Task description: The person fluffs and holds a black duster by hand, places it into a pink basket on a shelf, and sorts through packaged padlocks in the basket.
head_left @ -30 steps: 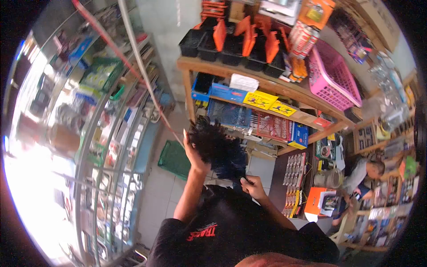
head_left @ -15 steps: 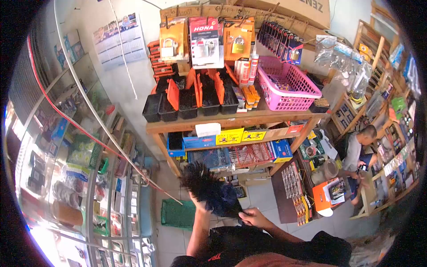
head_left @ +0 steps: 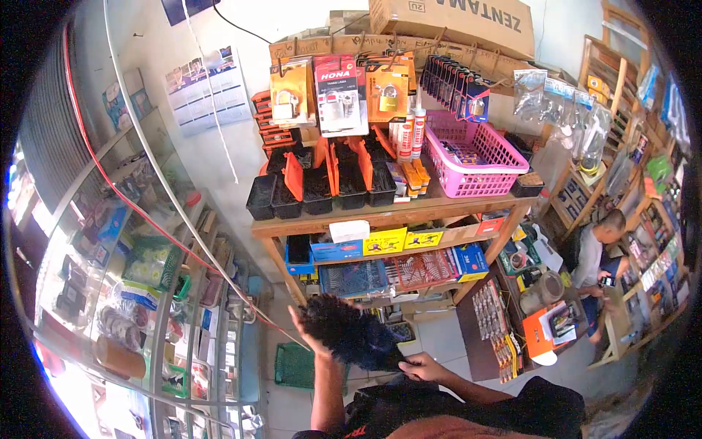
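A dark, bushy feather duster (head_left: 351, 333) is held low in front of my body, its tufted end toward the left. My right hand (head_left: 424, 367) is closed round its narrow end. My left hand (head_left: 310, 333) lies against the left side of the tuft, fingers stretched and pointing up. Beyond the duster stands a wooden shelf (head_left: 395, 216) with black bins (head_left: 316, 192) and orange flaps on top.
A pink basket (head_left: 479, 183) and hanging padlock packs (head_left: 340, 95) are at the shelf. Glass shelving (head_left: 157, 307) lines the left. A green basket (head_left: 296, 366) rests on the floor. A person (head_left: 589, 256) sits at the right, holding something dark.
The view has tilted up, bringing the calendar, padlock packs and cardboard box into sight. The duster and both hands now appear lower in view, still together.
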{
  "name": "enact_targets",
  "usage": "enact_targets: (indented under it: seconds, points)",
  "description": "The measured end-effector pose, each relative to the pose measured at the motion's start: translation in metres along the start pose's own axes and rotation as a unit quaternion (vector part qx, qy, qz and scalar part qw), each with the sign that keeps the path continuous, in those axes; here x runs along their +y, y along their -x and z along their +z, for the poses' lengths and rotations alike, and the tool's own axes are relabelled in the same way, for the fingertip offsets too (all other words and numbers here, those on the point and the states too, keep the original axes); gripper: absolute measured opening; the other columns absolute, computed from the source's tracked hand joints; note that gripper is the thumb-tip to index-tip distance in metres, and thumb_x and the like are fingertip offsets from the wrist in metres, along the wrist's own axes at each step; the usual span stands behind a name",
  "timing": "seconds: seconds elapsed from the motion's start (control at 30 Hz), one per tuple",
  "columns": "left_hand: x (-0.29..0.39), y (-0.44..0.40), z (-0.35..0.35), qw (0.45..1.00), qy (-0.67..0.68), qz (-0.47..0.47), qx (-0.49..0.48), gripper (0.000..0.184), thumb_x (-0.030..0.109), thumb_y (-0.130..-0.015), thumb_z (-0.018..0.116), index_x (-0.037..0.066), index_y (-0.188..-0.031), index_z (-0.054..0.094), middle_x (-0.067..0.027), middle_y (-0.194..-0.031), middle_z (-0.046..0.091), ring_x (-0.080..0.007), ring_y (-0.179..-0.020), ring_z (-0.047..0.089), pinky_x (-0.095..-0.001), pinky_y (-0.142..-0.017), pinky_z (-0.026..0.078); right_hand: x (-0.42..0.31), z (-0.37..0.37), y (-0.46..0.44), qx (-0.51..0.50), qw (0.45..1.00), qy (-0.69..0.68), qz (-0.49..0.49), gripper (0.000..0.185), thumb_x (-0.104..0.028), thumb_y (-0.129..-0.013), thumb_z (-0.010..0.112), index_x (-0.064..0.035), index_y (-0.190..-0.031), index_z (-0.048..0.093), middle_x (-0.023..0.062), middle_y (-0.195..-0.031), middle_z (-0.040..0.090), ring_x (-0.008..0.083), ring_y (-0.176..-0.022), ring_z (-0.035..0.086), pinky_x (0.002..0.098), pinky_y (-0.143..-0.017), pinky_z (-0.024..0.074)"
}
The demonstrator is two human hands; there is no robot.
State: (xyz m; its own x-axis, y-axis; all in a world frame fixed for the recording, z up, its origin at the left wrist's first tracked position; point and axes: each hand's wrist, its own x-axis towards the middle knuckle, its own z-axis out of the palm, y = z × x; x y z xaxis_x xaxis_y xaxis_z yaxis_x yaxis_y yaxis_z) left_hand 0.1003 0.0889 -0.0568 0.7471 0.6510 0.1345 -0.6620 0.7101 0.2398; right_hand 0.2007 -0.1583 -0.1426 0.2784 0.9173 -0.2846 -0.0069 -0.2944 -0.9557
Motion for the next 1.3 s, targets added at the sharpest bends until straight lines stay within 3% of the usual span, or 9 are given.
enact_targets:
  seconds: [0.23,0.3,0.4,0.5,0.63,0.8,1.03,1.13,1.3]
  points:
    - [-0.008,0.007,0.026,0.994,0.098,-0.005,0.045,0.078,0.074,-0.087,0.031,0.006,-0.113,0.059,-0.0167,-0.097,0.066,-0.0345,-0.086,0.062,-0.0528,-0.083,0.048,-0.019,0.01,0.007,0.001,0.999,-0.039,0.002,0.037,-0.027,-0.1,0.052,-0.0082,-0.068,0.049,-0.0039,-0.057,0.044,0.0054,-0.05,0.039,0.0248,-0.049,0.0307]
    - [-0.012,0.005,0.02,0.998,0.032,0.0,0.053,0.08,0.076,-0.085,0.032,0.007,-0.114,0.059,-0.0169,-0.097,0.066,-0.0353,-0.087,0.062,-0.0535,-0.083,0.048,-0.018,0.014,0.008,0.003,0.998,-0.056,-0.015,0.035,-0.027,-0.1,0.053,-0.0077,-0.071,0.049,-0.0036,-0.059,0.044,0.0054,-0.05,0.04,0.0246,-0.049,0.0308]
    - [-0.003,0.0,0.026,0.995,-0.046,-0.05,-0.069,0.076,0.074,-0.085,0.033,0.01,-0.116,0.059,-0.0136,-0.101,0.065,-0.0362,-0.088,0.061,-0.0551,-0.084,0.048,-0.003,0.015,0.015,-0.003,0.993,-0.112,0.031,0.031,-0.025,-0.1,0.052,-0.0066,-0.076,0.05,-0.003,-0.06,0.044,0.0058,-0.05,0.04,0.0245,-0.049,0.0309]
    - [-0.009,0.002,0.019,0.996,-0.03,-0.078,-0.042,0.074,0.074,-0.085,0.034,0.012,-0.115,0.059,-0.0114,-0.102,0.065,-0.0362,-0.09,0.06,-0.0555,-0.086,0.047,0.004,0.011,0.016,0.016,0.997,-0.081,0.003,0.027,-0.024,-0.1,0.053,-0.0065,-0.08,0.049,-0.0027,-0.059,0.044,0.006,-0.05,0.04,0.0248,-0.048,0.0308]
    - [-0.033,0.003,0.002,0.997,0.016,-0.043,0.063,0.073,0.074,-0.085,0.035,0.011,-0.113,0.059,-0.0117,-0.098,0.063,-0.0358,-0.094,0.059,-0.0538,-0.087,0.046,-0.018,0.012,0.018,0.037,0.994,-0.105,-0.002,0.022,-0.023,-0.099,0.054,-0.0029,-0.108,0.05,-0.002,-0.061,0.045,0.0066,-0.049,0.04,0.0252,-0.046,0.0313]
    - [-0.009,0.007,0.029,0.997,-0.051,-0.036,-0.041,0.071,0.073,-0.086,0.035,0.011,-0.112,0.058,-0.0106,-0.097,0.061,-0.0334,-0.09,0.059,-0.0522,-0.083,0.047,0.004,0.013,0.019,-0.002,0.986,-0.158,0.056,0.058,-0.022,-0.098,0.056,-0.002,-0.145,0.028,0.0006,-0.065,0.047,0.0082,-0.049,0.04,0.026,-0.046,0.0327]
    - [-0.022,0.011,0.042,0.996,0.09,-0.017,0.011,0.076,0.074,-0.087,0.03,0.006,-0.106,0.058,-0.0126,-0.095,0.062,-0.0328,-0.089,0.059,-0.0513,-0.081,0.048,-0.023,0.002,0.01,-0.043,0.984,-0.172,0.019,0.068,-0.023,-0.096,0.059,0.0,-0.148,0.021,0.0033,-0.066,0.049,0.0096,-0.05,0.042,0.026,-0.047,0.0352]
    - [-0.005,0.001,0.038,0.995,-0.071,-0.026,-0.072,0.077,0.073,-0.087,0.03,0.006,-0.113,0.057,-0.0118,-0.102,0.063,-0.034,-0.091,0.06,-0.0511,-0.082,0.048,-0.023,-0.001,0.013,-0.002,0.986,-0.162,0.052,0.056,-0.024,-0.096,0.06,-0.0077,-0.143,0.036,-0.003,-0.065,0.046,0.0064,-0.046,0.036,0.0242,-0.043,0.0296]
    - [-0.019,-0.01,0.045,0.997,-0.029,-0.017,-0.076,0.082,0.076,-0.084,0.031,0.008,-0.121,0.056,-0.0158,-0.113,0.062,-0.0374,-0.098,0.059,-0.0538,-0.089,0.045,-0.034,-0.006,0.008,0.007,0.978,-0.206,0.024,0.054,-0.025,-0.095,0.061,-0.0078,-0.14,0.037,-0.0019,-0.065,0.046,0.0068,-0.048,0.038,0.0248,-0.043,0.0291]
